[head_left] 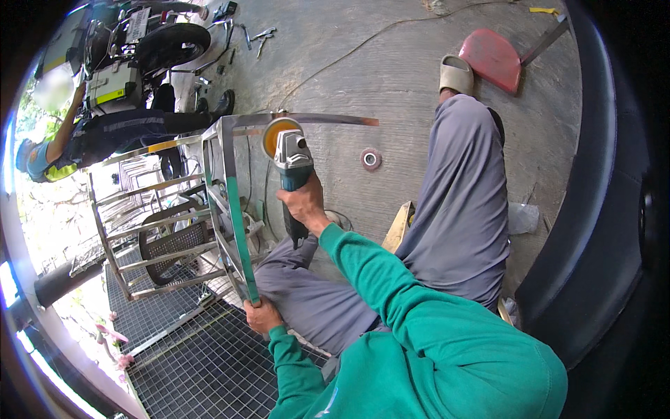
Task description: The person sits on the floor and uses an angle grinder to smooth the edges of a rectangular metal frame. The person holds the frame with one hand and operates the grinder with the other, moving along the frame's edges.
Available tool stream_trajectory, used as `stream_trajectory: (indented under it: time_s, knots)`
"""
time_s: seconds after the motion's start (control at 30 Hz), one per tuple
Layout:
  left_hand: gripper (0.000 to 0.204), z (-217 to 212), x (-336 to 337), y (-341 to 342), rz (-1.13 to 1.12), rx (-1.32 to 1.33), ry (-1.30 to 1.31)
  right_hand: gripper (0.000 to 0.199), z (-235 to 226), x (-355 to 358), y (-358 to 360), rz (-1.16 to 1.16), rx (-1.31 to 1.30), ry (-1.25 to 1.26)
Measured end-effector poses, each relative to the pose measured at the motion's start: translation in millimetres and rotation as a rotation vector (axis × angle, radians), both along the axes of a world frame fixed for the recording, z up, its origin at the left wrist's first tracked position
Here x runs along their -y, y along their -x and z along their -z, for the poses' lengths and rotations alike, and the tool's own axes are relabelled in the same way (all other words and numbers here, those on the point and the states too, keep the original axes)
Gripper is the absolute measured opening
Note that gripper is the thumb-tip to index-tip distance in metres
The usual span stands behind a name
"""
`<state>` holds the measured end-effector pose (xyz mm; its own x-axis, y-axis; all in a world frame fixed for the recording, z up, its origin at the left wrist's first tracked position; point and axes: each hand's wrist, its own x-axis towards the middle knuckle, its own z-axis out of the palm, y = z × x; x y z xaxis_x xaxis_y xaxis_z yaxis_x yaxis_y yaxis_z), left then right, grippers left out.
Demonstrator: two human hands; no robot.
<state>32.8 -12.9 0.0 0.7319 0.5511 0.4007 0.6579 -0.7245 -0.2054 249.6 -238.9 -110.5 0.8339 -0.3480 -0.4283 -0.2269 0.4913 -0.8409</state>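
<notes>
Head view: the big metal frame is just beside the person's left leg. The left hand is closed around its near end, maybe to stop it from shaking. Far off to the left, a box on a motorbike looks shut, so I cannot tell what is in it. The right hand is wrapped around a grinder, with its orange disc by the frame's far bar; I cannot tell if they touch. A small round wheel lies on the floor, maybe for easy reach.
</notes>
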Motion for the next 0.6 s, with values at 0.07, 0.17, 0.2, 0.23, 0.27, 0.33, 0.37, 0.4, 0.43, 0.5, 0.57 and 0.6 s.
stream_trajectory:
  time_s: [0.07, 0.17, 0.2, 0.23, 0.27, 0.33, 0.37, 0.4, 0.43, 0.5, 0.57, 0.6]
  knots:
    - [0.026, 1.4, 1.1, 1.4, -0.014, 0.01, -0.026, 0.057, -2.5, -5.2, -1.2, -0.042, 0.007, -0.01]
    - [0.026, 7.1, 5.7, 0.4, -0.033, 0.028, -0.064, 0.048, -5.2, -1.6, -2.1, -0.056, 0.119, 0.013]
    - [0.026, 7.3, 6.6, -0.4, -0.04, 0.028, -0.094, 0.046, -6.9, 0.9, -1.7, -0.062, 0.149, 0.02]
    - [0.028, 7.0, 6.8, -1.4, -0.069, 0.013, -0.071, 0.044, -9.2, 3.1, -1.1, -0.064, 0.164, -0.02]
    - [0.03, 6.4, 6.5, -2.4, -0.104, -0.007, -0.06, 0.042, -12.1, 4.9, 0.0, -0.062, 0.17, -0.055]
    - [0.032, 3.7, 4.8, -2.7, -0.131, -0.014, -0.052, 0.04, -18.5, 8.0, 0.2, -0.055, 0.174, -0.129]
    - [0.032, 4.3, 4.4, -1.9, -0.123, -0.002, -0.052, 0.039, -19.7, 10.9, -0.2, -0.05, 0.171, -0.164]
    - [0.031, 5.7, 3.6, -1.7, -0.116, 0.007, -0.055, 0.039, -20.1, 13.7, -0.8, -0.043, 0.166, -0.193]
    - [0.032, 6.7, 2.1, -2.3, -0.114, 0.008, -0.054, 0.041, -19.0, 17.2, -3.1, -0.057, 0.143, -0.217]
    - [0.033, 7.6, 0.1, -1.8, -0.128, 0.001, -0.071, 0.047, -14.5, 24.6, -8.3, -0.08, 0.091, -0.251]
    - [0.031, 8.9, 0.1, -2.4, -0.065, 0.028, -0.136, 0.041, -10.2, 28.9, -11.0, -0.074, 0.068, -0.369]
    - [0.03, 8.4, 0.7, -3.3, -0.036, 0.042, -0.175, 0.039, -8.2, 30.3, -11.7, -0.064, 0.06, -0.418]
